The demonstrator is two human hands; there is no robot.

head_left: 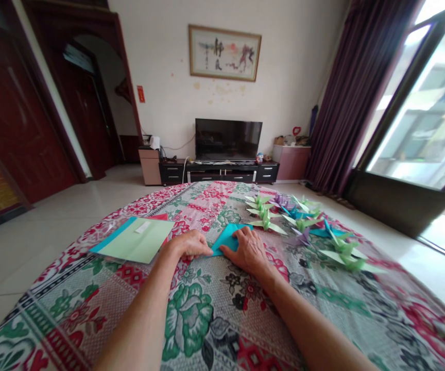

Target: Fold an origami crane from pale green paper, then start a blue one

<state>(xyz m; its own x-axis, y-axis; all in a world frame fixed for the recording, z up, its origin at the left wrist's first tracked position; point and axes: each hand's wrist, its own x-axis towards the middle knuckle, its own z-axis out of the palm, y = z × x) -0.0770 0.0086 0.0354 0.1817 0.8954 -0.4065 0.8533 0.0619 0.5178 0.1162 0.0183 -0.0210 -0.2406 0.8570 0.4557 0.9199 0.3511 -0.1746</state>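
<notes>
A folded sheet of blue origami paper (pixel 225 238) lies on the cloth-covered table between my hands. My left hand (pixel 192 244) is closed, with thumb and forefinger pinching the paper's near left corner. Bent over the paper's right side, my right hand (pixel 249 248) holds it down with its thumb and fingertips; part of the sheet is hidden under it. To the left is a stack of square paper (pixel 137 242), pale green on top with blue and red edges showing. Folded paper cranes (pixel 266 219) in green, purple and blue stand in rows at the right.
A floral tablecloth (pixel 189 319) covers the round table. A small white slip (pixel 142 227) rests on the paper stack. The nearest green crane (pixel 349 256) stands near the table's right side. Beyond the table are a television (pixel 228 140) and a low black cabinet (pixel 222 172).
</notes>
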